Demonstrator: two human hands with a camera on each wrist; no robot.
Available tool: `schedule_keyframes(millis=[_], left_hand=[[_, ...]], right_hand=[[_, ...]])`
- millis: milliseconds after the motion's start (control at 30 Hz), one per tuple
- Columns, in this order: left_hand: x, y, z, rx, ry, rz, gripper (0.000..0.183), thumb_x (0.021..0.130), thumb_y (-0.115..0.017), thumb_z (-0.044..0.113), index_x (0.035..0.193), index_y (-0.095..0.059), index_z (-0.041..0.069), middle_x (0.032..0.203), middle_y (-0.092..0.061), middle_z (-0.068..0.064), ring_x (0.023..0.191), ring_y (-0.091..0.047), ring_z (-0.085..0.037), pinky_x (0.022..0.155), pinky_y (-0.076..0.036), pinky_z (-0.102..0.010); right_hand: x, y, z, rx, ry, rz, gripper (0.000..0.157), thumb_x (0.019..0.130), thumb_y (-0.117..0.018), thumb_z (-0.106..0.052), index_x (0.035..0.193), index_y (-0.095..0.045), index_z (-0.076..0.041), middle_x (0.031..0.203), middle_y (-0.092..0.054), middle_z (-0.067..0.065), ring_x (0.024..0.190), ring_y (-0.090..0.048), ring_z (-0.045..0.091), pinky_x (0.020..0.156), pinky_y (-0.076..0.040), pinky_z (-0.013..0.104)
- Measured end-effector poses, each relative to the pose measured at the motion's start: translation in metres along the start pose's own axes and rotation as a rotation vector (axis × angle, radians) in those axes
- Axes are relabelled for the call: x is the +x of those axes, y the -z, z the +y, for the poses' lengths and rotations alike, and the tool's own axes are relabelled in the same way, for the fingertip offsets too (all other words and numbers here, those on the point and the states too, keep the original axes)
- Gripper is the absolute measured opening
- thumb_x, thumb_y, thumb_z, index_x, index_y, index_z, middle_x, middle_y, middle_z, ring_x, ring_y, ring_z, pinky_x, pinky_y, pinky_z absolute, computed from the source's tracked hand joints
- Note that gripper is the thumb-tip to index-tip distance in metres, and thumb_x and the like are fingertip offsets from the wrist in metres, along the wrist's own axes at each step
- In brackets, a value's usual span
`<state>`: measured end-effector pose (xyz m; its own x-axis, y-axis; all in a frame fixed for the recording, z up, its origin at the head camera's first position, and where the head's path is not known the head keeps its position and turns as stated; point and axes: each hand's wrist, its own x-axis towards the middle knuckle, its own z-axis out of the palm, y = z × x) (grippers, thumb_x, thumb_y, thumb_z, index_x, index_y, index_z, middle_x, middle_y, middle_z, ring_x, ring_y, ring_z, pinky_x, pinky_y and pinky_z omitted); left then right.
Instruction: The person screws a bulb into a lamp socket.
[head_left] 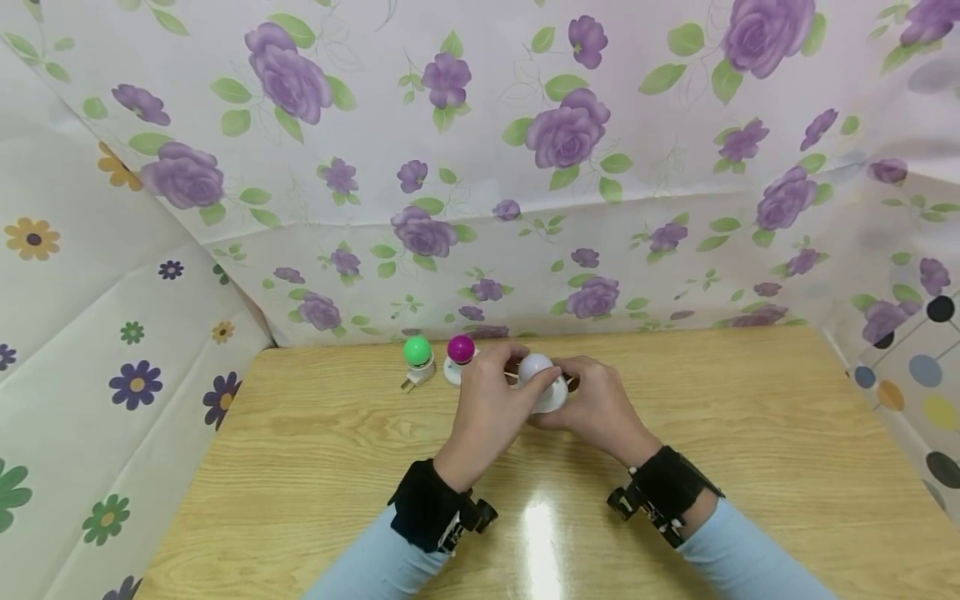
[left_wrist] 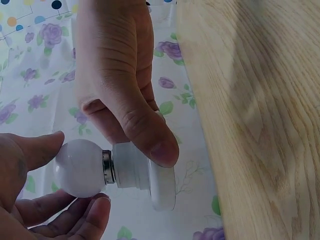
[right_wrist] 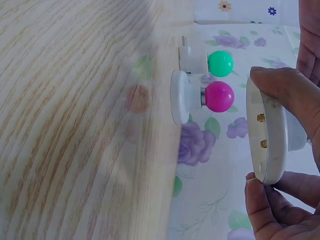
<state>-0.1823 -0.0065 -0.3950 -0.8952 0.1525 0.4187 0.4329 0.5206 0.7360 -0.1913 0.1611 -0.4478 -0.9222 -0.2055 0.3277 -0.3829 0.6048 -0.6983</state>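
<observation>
My left hand (head_left: 489,398) grips a white light bulb (head_left: 534,365) by its round globe, thumb on one side and fingers on the other. The right hand (head_left: 600,410) holds a white round lamp holder (left_wrist: 162,187) by its rim. In the left wrist view the bulb's neck meets the holder's socket, and a band of its metal collar (left_wrist: 108,167) shows between them. Seen from the right wrist, the holder's underside (right_wrist: 259,155) faces the table side and bears brass-coloured screws (right_wrist: 261,118). Both are held above the table.
Behind the hands, near the wooden table's (head_left: 315,467) back edge, a magenta bulb (head_left: 461,348) stands in a round white holder (head_left: 452,372). To its left, a green bulb (head_left: 417,351) sits in a white plug-in socket (head_left: 422,372) with prongs. A flowered sheet (head_left: 360,192) hangs behind.
</observation>
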Motion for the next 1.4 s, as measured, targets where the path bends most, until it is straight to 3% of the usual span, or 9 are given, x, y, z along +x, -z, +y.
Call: schedule_keyframes(millis=[200, 467, 933, 1167, 1400], left_hand=[[0.0001, 0.0008, 0.0011, 0.001, 0.001, -0.024, 0.035, 0.083, -0.07, 0.037, 0.103, -0.063, 0.01, 0.095, -0.06, 0.004, 0.083, -0.056, -0.005, 0.066, -0.049, -0.021], [0.0001, 0.0024, 0.0022, -0.046, -0.017, -0.081, 0.03, 0.086, -0.068, 0.027, 0.108, -0.063, 0.008, 0.103, -0.061, 0.0, 0.09, -0.057, -0.008, 0.075, -0.051, -0.028], [-0.0007, 0.008, 0.0039, -0.016, 0.025, -0.222, 0.037, 0.092, -0.06, 0.024, 0.125, -0.056, 0.009, 0.12, -0.055, -0.003, 0.104, -0.053, -0.011, 0.083, -0.045, -0.022], [-0.0006, 0.0084, 0.0024, -0.022, 0.041, -0.132, 0.05, 0.087, -0.063, 0.044, 0.125, -0.056, 0.012, 0.12, -0.057, 0.002, 0.104, -0.053, -0.013, 0.083, -0.048, -0.03], [-0.002, 0.0065, 0.0024, -0.087, 0.102, -0.011, 0.046, 0.083, -0.068, 0.044, 0.113, -0.061, 0.01, 0.107, -0.059, 0.001, 0.091, -0.059, -0.014, 0.071, -0.05, -0.021]], right_hand=[[0.0, 0.0006, 0.0007, 0.013, 0.007, -0.008, 0.075, 0.059, -0.08, -0.056, 0.116, -0.063, -0.011, 0.106, -0.06, -0.006, 0.083, -0.056, 0.007, 0.065, -0.049, 0.02], [-0.0001, 0.0015, 0.0005, 0.016, 0.013, -0.017, 0.07, 0.06, -0.08, -0.056, 0.115, -0.063, -0.016, 0.104, -0.059, -0.008, 0.083, -0.055, 0.007, 0.064, -0.049, 0.02], [0.0001, -0.0012, 0.0033, 0.017, 0.028, -0.011, 0.074, 0.059, -0.078, -0.059, 0.115, -0.063, -0.013, 0.102, -0.06, -0.009, 0.08, -0.056, 0.005, 0.063, -0.049, 0.02], [-0.0005, -0.0007, 0.0023, 0.008, 0.023, 0.001, 0.071, 0.058, -0.081, -0.055, 0.114, -0.064, -0.015, 0.102, -0.06, -0.009, 0.08, -0.056, 0.005, 0.063, -0.049, 0.019], [-0.0004, 0.0003, 0.0006, -0.003, 0.035, -0.001, 0.066, 0.058, -0.083, -0.05, 0.114, -0.064, -0.019, 0.1, -0.06, -0.011, 0.081, -0.055, 0.006, 0.064, -0.049, 0.022]])
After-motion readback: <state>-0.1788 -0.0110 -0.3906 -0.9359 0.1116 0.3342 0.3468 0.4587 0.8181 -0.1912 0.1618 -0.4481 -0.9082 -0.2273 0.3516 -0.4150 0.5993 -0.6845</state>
